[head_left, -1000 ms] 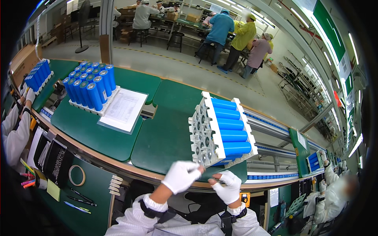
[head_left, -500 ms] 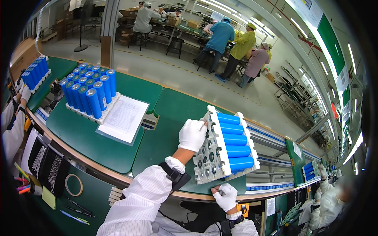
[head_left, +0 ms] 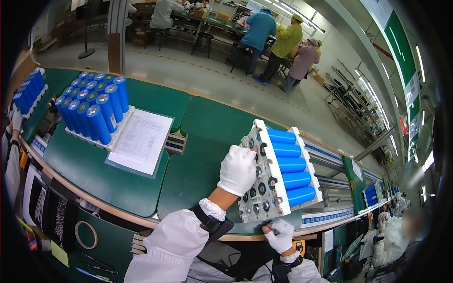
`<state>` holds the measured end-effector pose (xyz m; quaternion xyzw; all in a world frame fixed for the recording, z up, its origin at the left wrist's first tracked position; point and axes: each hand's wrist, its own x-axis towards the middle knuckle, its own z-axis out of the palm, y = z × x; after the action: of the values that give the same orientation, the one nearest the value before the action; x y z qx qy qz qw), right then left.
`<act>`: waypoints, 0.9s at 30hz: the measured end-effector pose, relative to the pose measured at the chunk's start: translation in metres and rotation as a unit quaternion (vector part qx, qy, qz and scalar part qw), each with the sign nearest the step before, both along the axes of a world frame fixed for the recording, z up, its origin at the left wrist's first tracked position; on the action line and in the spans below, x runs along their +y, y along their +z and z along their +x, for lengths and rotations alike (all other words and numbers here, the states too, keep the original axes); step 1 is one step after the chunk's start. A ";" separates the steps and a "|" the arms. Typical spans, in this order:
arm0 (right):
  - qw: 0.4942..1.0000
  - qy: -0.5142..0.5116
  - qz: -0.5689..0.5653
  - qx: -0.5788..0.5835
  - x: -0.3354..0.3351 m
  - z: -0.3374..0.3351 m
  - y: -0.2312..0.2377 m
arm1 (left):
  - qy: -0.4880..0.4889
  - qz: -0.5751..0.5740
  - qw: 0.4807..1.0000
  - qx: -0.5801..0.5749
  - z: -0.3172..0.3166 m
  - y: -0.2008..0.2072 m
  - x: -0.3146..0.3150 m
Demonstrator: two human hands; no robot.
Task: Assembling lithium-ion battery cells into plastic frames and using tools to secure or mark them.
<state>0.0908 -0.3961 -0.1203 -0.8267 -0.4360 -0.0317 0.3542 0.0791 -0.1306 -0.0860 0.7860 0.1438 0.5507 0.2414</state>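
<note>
1. Head view, change: left hand [head_left: 238, 170] was down by the pack's near corner a second ago; half a second ago it was already up at the face of cell ends [head_left: 272, 183], and it's there now, a bit lower on that face. Right hand [head_left: 279, 236] has drawn its fingers in since the first frame and stays low.
2. Meaning, my read: work is now at the exposed cell ends, left hand doing it, right hand waiting or keeping something small ready.
3. Battery pack [head_left: 290, 165]: 1 o'clock from the wearer, blue cells lying sideways between white end frames [head_left: 273, 170], cell ends facing 9 o'clock.
4. Hands: left at the pack's 9 o'clock, fingers bent, tips at the cell ends; can't tell if pinching anything. Right at the pack's 6 o'clock, apart from it, fingers curled, thumb in; can't tell if something's inside. Both white-gloved, some fingertips bare.
5. Surface: green worktop [head_left: 203, 120]. Upright cell block [head_left: 92, 106] at 11 o'clock, paper sheet [head_left: 141, 139] at its 4 o'clock. Roller conveyor [head_left: 330, 216] at the pack's 4 o'clock.
6. Room: grey floor [head_left: 226, 89], people in blue [head_left: 257, 30], yellow [head_left: 288, 45] and pink [head_left: 304, 61] at 12 to 1 o'clock.
</note>
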 end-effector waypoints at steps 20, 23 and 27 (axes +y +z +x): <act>0.971 -0.012 -0.211 -0.115 0.143 0.119 0.195 | -0.179 -0.751 0.596 -0.220 0.007 -0.027 0.068; 0.974 0.002 -0.226 -0.015 0.159 0.134 0.183 | -0.169 -0.754 0.588 -0.240 0.004 -0.028 0.077; 0.972 0.021 -0.233 -0.021 0.165 0.146 0.170 | -0.171 -0.770 0.562 -0.250 0.001 -0.026 0.080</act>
<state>0.2363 -0.2307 0.0498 -0.8762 -0.4560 0.0610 0.1435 0.0806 -0.0504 -0.1123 0.1427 0.3106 0.3536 0.8707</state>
